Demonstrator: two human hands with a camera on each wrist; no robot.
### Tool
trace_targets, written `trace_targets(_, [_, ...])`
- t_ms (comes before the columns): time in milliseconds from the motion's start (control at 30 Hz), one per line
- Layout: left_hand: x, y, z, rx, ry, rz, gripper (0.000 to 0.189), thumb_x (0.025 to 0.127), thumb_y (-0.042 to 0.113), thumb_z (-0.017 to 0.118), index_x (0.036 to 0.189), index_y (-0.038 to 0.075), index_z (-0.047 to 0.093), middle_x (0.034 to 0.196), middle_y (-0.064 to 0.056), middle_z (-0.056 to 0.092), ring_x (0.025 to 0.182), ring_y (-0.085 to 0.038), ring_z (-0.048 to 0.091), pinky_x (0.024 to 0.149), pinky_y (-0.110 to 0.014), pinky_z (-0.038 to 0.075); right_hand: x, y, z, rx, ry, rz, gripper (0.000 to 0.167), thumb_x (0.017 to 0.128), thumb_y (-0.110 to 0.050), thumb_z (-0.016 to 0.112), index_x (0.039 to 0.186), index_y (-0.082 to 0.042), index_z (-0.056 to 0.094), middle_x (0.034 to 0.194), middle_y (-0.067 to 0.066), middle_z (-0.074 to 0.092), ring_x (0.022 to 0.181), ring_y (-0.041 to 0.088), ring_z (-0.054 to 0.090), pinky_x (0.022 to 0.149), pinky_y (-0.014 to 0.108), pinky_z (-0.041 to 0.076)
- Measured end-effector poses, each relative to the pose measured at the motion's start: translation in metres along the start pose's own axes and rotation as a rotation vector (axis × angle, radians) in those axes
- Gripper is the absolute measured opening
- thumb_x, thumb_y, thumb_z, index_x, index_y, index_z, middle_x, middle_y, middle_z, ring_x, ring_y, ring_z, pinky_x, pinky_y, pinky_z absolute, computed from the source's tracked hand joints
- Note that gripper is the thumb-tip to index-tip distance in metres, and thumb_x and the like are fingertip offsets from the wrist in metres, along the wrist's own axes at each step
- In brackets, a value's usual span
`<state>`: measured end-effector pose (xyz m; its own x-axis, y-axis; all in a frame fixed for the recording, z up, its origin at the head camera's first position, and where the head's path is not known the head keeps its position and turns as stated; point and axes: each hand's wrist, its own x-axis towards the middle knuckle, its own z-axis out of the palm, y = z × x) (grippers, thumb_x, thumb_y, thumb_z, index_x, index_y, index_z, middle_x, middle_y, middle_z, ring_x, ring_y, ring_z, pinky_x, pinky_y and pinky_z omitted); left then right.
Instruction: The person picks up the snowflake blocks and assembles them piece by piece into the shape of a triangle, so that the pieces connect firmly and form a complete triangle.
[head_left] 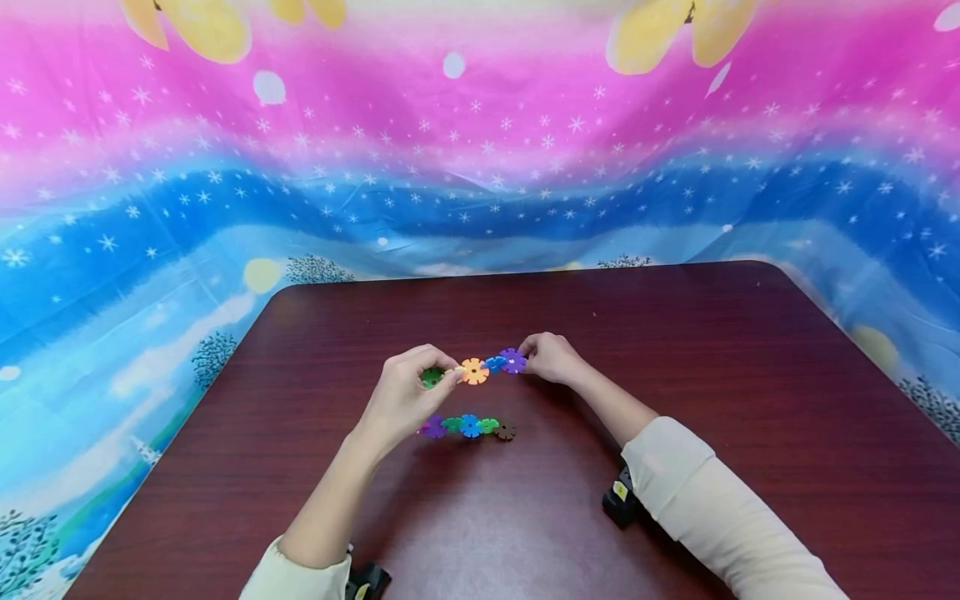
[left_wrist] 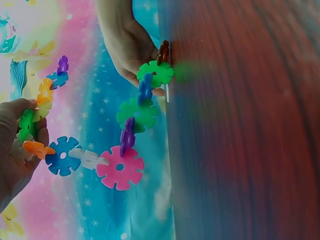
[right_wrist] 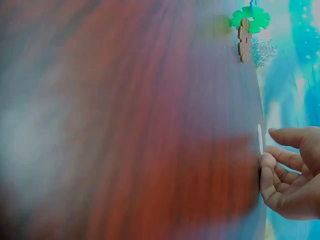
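My left hand [head_left: 405,385] pinches a chain of slotted flower-shaped plastic discs near its green disc [left_wrist: 27,125]. From the grip, one end runs through an orange disc [head_left: 474,372] and a blue one to a purple disc [head_left: 513,360]. The other stretch sags through a pink disc [left_wrist: 120,168], then purple, green and blue discs, to a brown disc [right_wrist: 244,42] at its end. My right hand [head_left: 553,358] is low at the tabletop, thumb apart from the bent fingers. Its fingertips are right at a thin white disc [right_wrist: 260,139], seen edge-on against the table.
The dark red-brown table [head_left: 712,333] has rounded far corners. Behind it hangs a pink and blue patterned cloth [head_left: 480,183]. Black devices [head_left: 621,497] sit at both wrists, under the pale sleeves [head_left: 675,467].
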<state>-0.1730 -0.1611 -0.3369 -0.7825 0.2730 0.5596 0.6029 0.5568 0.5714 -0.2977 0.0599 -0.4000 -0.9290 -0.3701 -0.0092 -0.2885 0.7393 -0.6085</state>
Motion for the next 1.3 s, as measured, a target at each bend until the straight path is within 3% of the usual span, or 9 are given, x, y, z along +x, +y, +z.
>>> trace_targets(200, [0.0, -0.001, 0.001, -0.009, -0.007, 0.001, 0.004, 0.081, 0.007, 0.071, 0.082, 0.008, 0.067, 0.081, 0.005, 0.062, 0.067, -0.005, 0.053, 0.044, -0.022, 0.041, 0.006, -0.002, 0.004, -0.057, 0.012, 0.028, 0.022, 0.08, -0.005, 0.068, 0.101, 0.0, 0.066, 0.088, 0.01, 0.065, 0.075, 0.02, 0.055, 0.069, 0.032, 0.047])
trace_targets(633, [0.0, -0.003, 0.002, -0.003, -0.016, -0.016, 0.005, 0.08, 0.005, 0.071, 0.082, 0.009, 0.067, 0.08, 0.005, 0.062, 0.065, -0.004, 0.052, 0.043, -0.022, 0.041, 0.005, -0.003, 0.005, -0.036, -0.01, 0.062, 0.018, 0.077, -0.007, 0.072, 0.092, -0.003, 0.063, 0.075, 0.005, 0.058, 0.068, 0.018, 0.05, 0.061, 0.028, 0.043])
trace_targets(1033, [0.001, -0.002, 0.002, 0.008, -0.019, -0.009, 0.006, 0.08, 0.004, 0.071, 0.082, 0.009, 0.067, 0.08, 0.004, 0.062, 0.065, -0.005, 0.052, 0.043, -0.021, 0.041, -0.001, 0.001, -0.004, 0.101, -0.028, 0.063, 0.012, 0.075, 0.001, 0.068, 0.082, -0.004, 0.058, 0.072, 0.005, 0.055, 0.063, 0.017, 0.048, 0.058, 0.027, 0.042])
trace_targets(1300, [0.001, -0.002, 0.003, 0.009, -0.015, -0.002, 0.006, 0.08, 0.005, 0.071, 0.081, 0.009, 0.067, 0.08, 0.004, 0.062, 0.066, -0.005, 0.053, 0.043, -0.021, 0.041, -0.009, 0.011, -0.012, 0.282, -0.059, 0.103, 0.008, 0.081, 0.0, 0.063, 0.082, -0.003, 0.056, 0.072, 0.008, 0.056, 0.06, 0.018, 0.055, 0.056, 0.029, 0.047])
